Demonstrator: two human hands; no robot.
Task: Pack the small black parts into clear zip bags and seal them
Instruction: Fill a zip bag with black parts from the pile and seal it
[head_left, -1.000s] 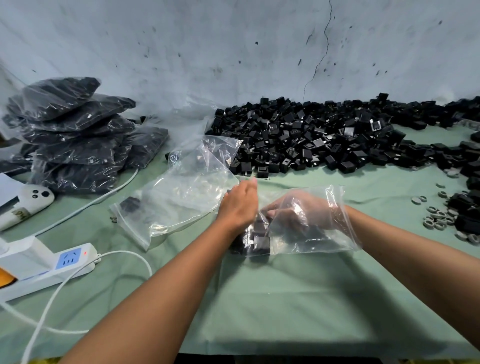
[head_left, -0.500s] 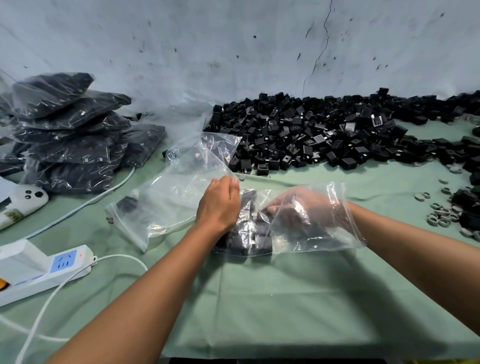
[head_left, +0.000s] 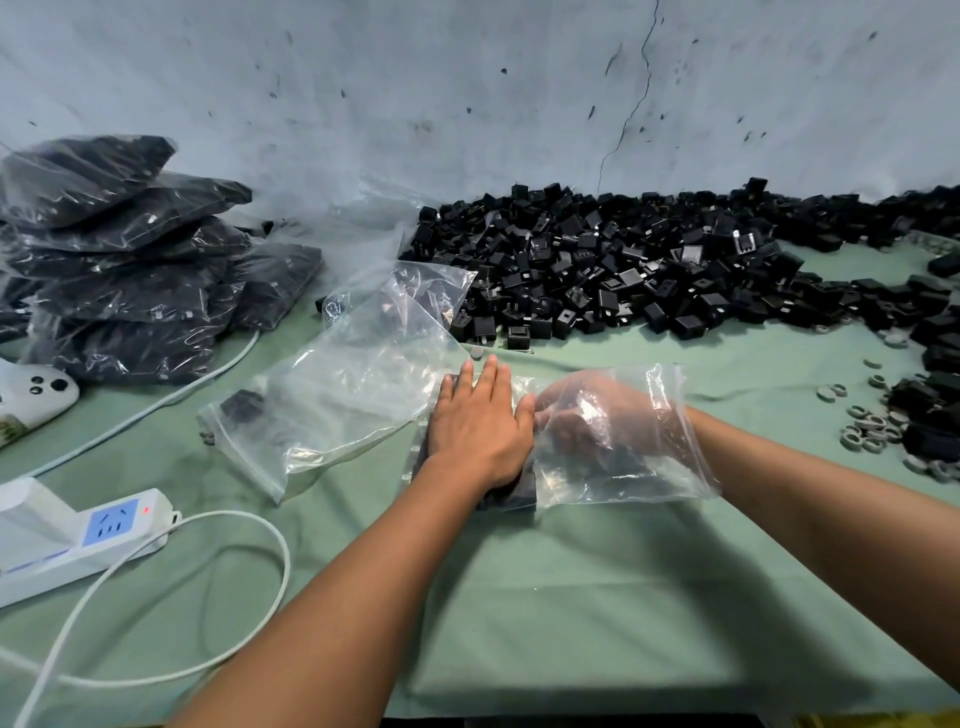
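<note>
Two hands on clear zip bag, lying on green tabletop: left hand flat, fingers straight, pressed on black parts at closed end; right hand inside bag, grip indiscernible. Parts best levelled flat before sealing; loose pile behind

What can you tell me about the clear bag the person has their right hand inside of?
The clear zip bag is thin, glossy, crinkled plastic lying on its side on the green table cover, mouth towards the right. The right hand is inside it, seen blurred through the film, its fingers' pose unclear. Several small black parts sit bunched at its closed left end. The left hand presses flat on that end from above. Its left edge touches or overlaps another, nearly empty bag.
</note>
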